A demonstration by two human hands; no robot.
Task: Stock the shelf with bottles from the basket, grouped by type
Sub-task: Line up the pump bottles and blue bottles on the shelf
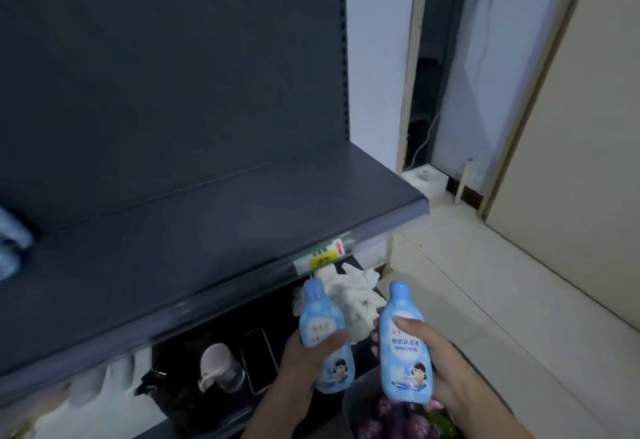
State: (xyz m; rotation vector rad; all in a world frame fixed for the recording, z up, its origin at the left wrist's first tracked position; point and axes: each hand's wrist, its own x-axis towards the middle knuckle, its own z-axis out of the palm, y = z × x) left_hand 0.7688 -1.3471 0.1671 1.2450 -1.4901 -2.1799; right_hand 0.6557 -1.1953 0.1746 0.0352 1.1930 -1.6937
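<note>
Each of my hands holds one light blue bottle with a cartoon face on its label. My left hand point(304, 355) grips the smaller-looking bottle point(323, 331) just below the front lip of the dark grey shelf point(207, 231). My right hand point(446, 369) grips the other blue bottle point(405, 345), upright, above the basket point(353, 404). Inside the basket lie purple and green packs point(398, 421). At the shelf's far left edge stand blurred pale blue bottles point(12, 248).
Under the shelf, a lower level holds a white cloth point(349, 296), a black phone point(258, 359), a pale pink cup point(218, 366) and white items at the left. A price tag point(325, 253) sticks to the shelf edge. Tiled floor and a door lie to the right.
</note>
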